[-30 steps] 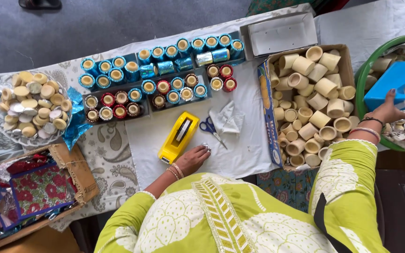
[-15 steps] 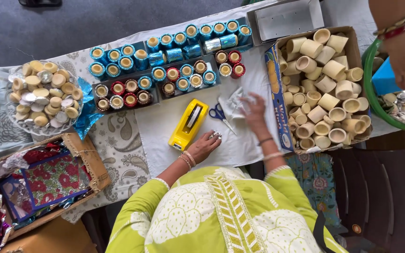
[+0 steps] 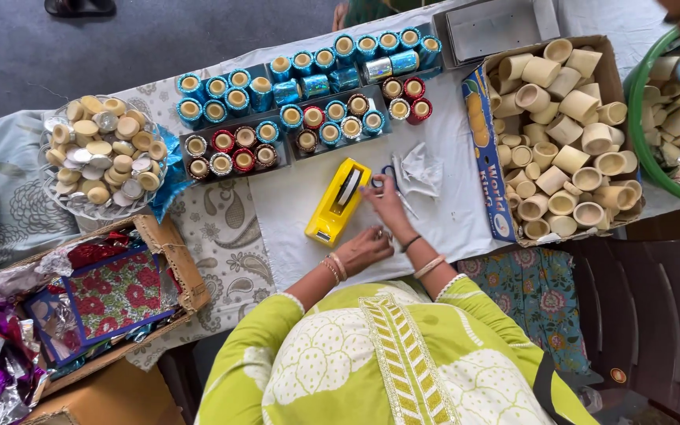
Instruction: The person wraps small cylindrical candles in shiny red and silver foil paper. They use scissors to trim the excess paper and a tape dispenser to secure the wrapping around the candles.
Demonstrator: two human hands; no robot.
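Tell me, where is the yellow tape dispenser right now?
In the head view the yellow tape dispenser lies mid-table on the white cloth, below the trays of foil-wrapped cups, just left of the right hand and above the left hand.

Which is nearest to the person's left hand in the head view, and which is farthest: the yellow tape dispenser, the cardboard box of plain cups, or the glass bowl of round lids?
From the left hand:
1. Yellow tape dispenser, just beyond the hand on the white sheet.
2. Cardboard box of plain cups, at the right side of the table.
3. Glass bowl of round lids, far at the left side.
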